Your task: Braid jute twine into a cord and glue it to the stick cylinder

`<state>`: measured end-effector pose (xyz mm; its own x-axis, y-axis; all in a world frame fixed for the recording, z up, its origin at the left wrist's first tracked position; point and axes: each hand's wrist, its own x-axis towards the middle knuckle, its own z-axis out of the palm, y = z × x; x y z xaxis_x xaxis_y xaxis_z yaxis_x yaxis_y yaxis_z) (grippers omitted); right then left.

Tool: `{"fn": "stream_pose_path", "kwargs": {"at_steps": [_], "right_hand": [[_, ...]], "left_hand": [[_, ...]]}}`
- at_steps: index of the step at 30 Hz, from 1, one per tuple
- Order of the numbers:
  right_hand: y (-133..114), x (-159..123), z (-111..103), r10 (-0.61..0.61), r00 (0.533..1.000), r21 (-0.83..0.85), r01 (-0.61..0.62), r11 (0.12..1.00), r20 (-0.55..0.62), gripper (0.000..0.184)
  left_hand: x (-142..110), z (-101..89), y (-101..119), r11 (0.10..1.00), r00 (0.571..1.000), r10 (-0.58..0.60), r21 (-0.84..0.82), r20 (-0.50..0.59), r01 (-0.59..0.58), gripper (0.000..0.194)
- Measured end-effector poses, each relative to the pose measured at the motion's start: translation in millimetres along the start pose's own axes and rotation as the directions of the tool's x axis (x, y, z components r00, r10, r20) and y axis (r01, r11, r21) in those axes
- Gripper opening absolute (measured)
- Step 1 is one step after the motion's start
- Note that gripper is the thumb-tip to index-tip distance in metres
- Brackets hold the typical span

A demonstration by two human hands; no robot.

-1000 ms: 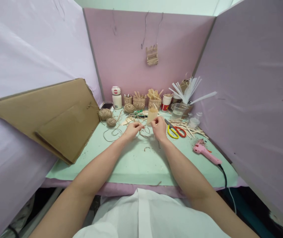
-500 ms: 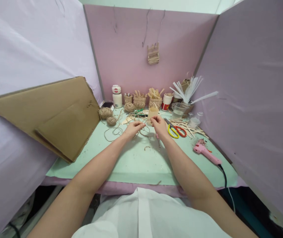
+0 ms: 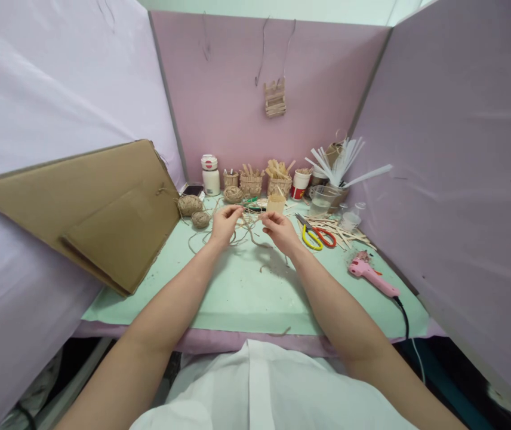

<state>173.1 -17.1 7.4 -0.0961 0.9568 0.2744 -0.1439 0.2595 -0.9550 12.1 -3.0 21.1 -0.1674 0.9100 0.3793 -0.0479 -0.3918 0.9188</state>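
Brown twine [image 3: 249, 225] runs between my two hands above the green tabletop, with loose lengths hanging below. My left hand [image 3: 225, 223] pinches it between thumb and fingertips. My right hand [image 3: 279, 229] is closed on the twine too, at its fingertips, a short way to the right. Just behind my right hand stands a small tan box-like piece [image 3: 276, 203], its lower part partly hidden. Balls of twine [image 3: 200, 219] lie left of my left hand, with loose strands around them. Scissors [image 3: 313, 234] with yellow and red handles rest to the right of my right hand.
A pink glue gun [image 3: 372, 276] with its cord lies at the right. Thin wood strips [image 3: 342, 232] are scattered behind it. Baskets of sticks [image 3: 252, 183], a white bottle [image 3: 211, 180] and a clear cup [image 3: 322, 202] line the back. Cardboard [image 3: 116, 209] leans at left.
My left hand has moved left and slightly away from me, and my right hand a little left. The gap between them is wider, with twine across it.
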Motion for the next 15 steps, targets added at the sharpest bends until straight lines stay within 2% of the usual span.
{"fn": "stream_pose_path", "kwargs": {"at_steps": [2, 3, 5, 7, 8, 10, 11, 12, 13, 15], "right_hand": [[-7.0, -2.4, -1.1, -0.041, 0.994, 0.019, 0.039, 0.999, 0.101, 0.022], [-9.2, -3.7, -1.9, -0.068, 0.985, -0.024, 0.072, 0.997, 0.160, 0.021], [-9.6, -5.3, -4.6, -0.120, 0.958, -0.231, 0.182, 0.956, 0.261, 0.019], [-4.8, -4.7, -9.9, -0.149, 0.947, -0.521, 0.283, 0.805, 0.284, 0.017], [-1.5, -3.3, -13.7, -0.151, 0.956, -0.653, 0.282, 0.703, 0.251, 0.015], [4.2, 1.1, -23.7, -0.147, 0.986, -0.824, 0.150, 0.546, 0.083, 0.010], [5.7, 3.8, -29.6, -0.161, 0.987, -0.858, 0.058, 0.511, -0.029, 0.008], [6.1, 6.7, -35.8, -0.215, 0.966, -0.867, -0.018, 0.498, -0.144, 0.011], [5.3, 9.5, -41.9, -0.291, 0.925, -0.861, -0.070, 0.503, -0.245, 0.021], [1.9, 14.4, -52.2, -0.448, 0.784, -0.824, -0.139, 0.549, -0.430, 0.041]], "left_hand": [[7.2, -8.8, 6.9, 0.994, 0.999, -0.010, -0.107, -0.044, 0.005, 0.013], [11.4, -14.4, 10.3, 0.976, 0.997, -0.059, -0.210, -0.042, 0.049, 0.011], [20.1, -27.8, 17.6, 0.892, 0.986, -0.165, -0.423, 0.025, 0.160, 0.007], [27.7, -42.6, 25.5, 0.764, 0.963, -0.255, -0.594, 0.083, 0.253, 0.007], [30.4, -49.8, 29.6, 0.695, 0.955, -0.274, -0.663, 0.111, 0.276, 0.007], [33.5, -62.7, 37.2, 0.585, 0.964, -0.241, -0.776, 0.111, 0.236, 0.012], [33.9, -68.3, 40.5, 0.547, 0.974, -0.208, -0.815, 0.087, 0.190, 0.014], [33.9, -73.2, 43.3, 0.519, 0.981, -0.181, -0.841, 0.066, 0.152, 0.017], [33.7, -77.5, 45.6, 0.502, 0.986, -0.163, -0.857, 0.039, 0.117, 0.019], [33.5, -84.0, 48.1, 0.480, 0.991, -0.137, -0.875, -0.008, 0.059, 0.023]]}}
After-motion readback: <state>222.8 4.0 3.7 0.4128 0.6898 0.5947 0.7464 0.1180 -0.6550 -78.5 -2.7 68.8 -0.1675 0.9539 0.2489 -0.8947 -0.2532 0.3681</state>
